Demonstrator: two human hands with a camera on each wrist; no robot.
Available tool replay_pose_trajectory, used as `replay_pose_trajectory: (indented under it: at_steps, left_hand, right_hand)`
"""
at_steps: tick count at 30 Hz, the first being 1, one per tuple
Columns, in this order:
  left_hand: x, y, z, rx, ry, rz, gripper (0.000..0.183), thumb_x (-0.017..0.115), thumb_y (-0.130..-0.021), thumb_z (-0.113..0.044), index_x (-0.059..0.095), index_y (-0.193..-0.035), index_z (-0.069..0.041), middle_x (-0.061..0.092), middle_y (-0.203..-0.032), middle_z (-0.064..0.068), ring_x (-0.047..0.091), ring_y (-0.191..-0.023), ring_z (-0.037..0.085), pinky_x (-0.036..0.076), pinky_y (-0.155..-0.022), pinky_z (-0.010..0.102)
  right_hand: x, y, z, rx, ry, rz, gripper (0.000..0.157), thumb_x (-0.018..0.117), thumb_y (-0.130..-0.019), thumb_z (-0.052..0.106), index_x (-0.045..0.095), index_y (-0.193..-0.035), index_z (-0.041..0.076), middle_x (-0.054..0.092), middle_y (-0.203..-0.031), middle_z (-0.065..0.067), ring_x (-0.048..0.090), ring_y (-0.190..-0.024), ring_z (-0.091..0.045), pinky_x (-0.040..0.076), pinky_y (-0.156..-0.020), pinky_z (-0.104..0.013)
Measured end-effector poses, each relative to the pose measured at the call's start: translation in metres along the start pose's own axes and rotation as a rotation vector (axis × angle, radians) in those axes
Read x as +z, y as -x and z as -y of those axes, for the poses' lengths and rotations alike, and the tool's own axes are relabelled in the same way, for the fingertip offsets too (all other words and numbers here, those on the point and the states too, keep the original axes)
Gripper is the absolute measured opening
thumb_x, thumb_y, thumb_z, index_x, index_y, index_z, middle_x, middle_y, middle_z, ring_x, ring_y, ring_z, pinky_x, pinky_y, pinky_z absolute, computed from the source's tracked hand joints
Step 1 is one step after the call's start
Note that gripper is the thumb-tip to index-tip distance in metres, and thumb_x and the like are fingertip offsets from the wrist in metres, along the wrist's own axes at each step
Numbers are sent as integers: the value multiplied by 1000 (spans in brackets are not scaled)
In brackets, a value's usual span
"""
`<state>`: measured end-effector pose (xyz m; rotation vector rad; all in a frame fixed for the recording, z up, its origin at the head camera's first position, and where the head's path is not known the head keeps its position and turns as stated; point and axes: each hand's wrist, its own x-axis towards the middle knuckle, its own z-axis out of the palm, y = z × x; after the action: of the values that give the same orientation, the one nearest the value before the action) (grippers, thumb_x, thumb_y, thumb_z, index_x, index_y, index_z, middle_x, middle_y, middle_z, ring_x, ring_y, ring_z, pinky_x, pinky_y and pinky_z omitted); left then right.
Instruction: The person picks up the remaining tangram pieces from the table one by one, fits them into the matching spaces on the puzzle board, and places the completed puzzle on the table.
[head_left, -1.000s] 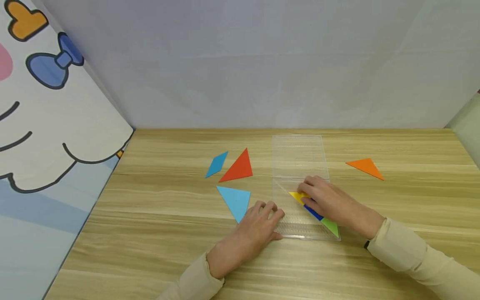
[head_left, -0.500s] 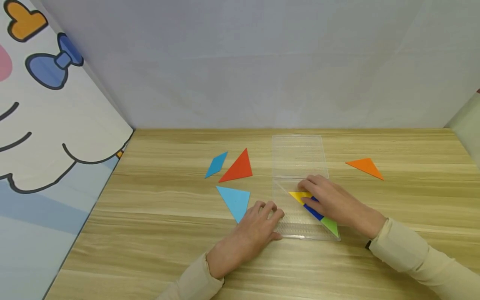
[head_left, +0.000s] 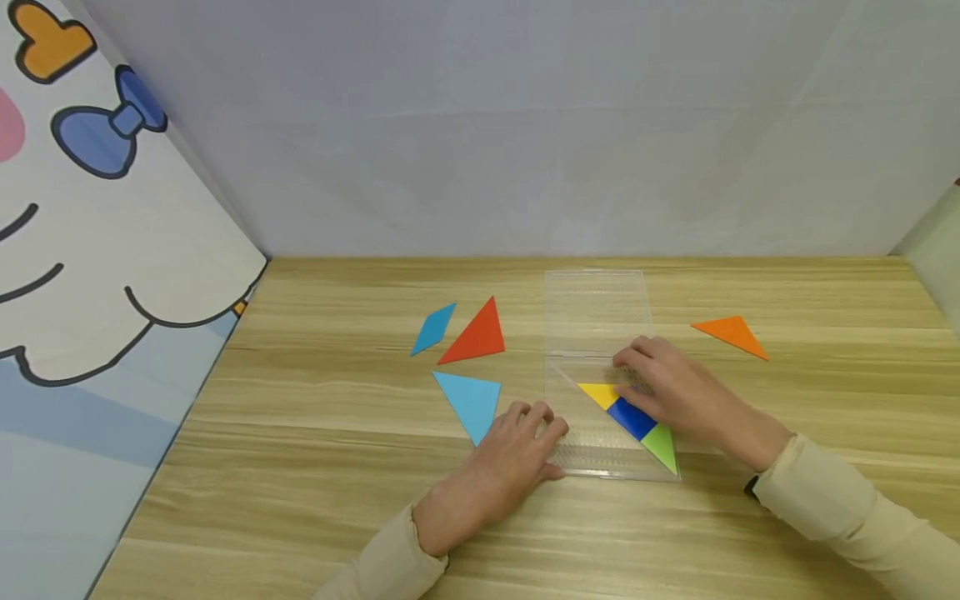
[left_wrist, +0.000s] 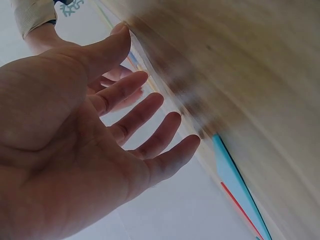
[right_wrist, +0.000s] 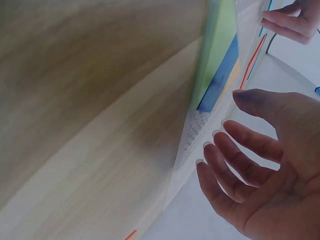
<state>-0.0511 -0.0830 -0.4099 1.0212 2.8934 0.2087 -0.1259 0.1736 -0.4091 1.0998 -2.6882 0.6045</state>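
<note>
left fingers (head_left: 554, 432) at clear case (head_left: 592, 437) | right fingers (head_left: 636, 358) near blue square (head_left: 632, 419)

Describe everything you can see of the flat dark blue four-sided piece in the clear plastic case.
The dark blue piece looks like smooth, thin plastic with straight edges. It lies flat in the near half of the open clear plastic case, set diagonally, between the yellow triangle and the light green triangle. The right hand partly covers its right edge in the head view; whether they touch is unclear.
</note>
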Motion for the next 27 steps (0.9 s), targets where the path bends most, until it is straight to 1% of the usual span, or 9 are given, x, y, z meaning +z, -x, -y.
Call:
replay_pose_trajectory:
  at_steps: [3, 7, 11, 16, 19, 22, 27]
  left_hand:
    - [-1, 0, 0, 2, 9, 5, 42, 72, -95, -36, 56, -127, -13, 53, -124, 3, 55, -116, 27, 50, -96, 38]
    - [-1, 0, 1, 5, 14, 3, 42, 72, -95, -36, 56, -126, -13, 53, -124, 4, 55, -116, 28, 50, -96, 38]
    - [0, 0, 1, 4, 19, 5, 42, 72, -95, -36, 57, -126, -13, 53, -123, 4, 55, -116, 28, 50, -96, 38]
    - [0, 1, 0, 3, 23, 6, 42, 73, -95, -36, 57, -126, -13, 53, -123, 4, 55, -116, 28, 50, -96, 38]
    - [0, 1, 0, 4, 20, 9, 42, 72, -95, -36, 56, -126, -13, 53, -124, 4, 54, -116, 28, 50, -96, 38]
    - [-1, 2, 0, 1, 20, 9, 42, 73, -95, -36, 56, -126, -13, 53, -124, 3, 54, -117, 27, 50, -97, 38]
    - [-1, 0, 0, -5, 24, 9, 43, 72, -95, -37, 57, -128, -13, 53, -124, 4, 55, -118, 27, 50, -98, 39]
  right_hand:
    - [-1, 2, -5, 2, 12, -28, 21, 81, -86, 8, 70, -103, 2, 66, -101, -9, 63, -92, -27, 56, -76, -41]
    - [-4, 5, -11, 12, 21, -59, 24, 84, -84, 9, 71, -103, 2, 67, -101, -10, 63, -91, -27, 55, -75, -42]
    - [-7, 9, -16, 25, 24, -86, 27, 87, -81, 10, 71, -102, 2, 67, -101, -11, 62, -86, -26, 54, -72, -43]
    - [-11, 14, -24, 73, 29, -72, 28, 87, -80, 7, 71, -102, 0, 66, -98, -12, 59, -80, -24, 52, -69, -41]
    - [-14, 16, -29, 107, 20, -64, 29, 86, -80, 6, 71, -104, -2, 66, -98, -12, 60, -82, -25, 53, -71, -42]
    - [-17, 18, -34, 120, 17, -73, 29, 86, -81, 6, 70, -104, -3, 66, -99, -13, 61, -84, -27, 53, -73, -44]
    - [-23, 22, -43, 148, 28, -98, 30, 86, -80, 6, 70, -103, -4, 66, -99, -17, 63, -88, -34, 53, -76, -50]
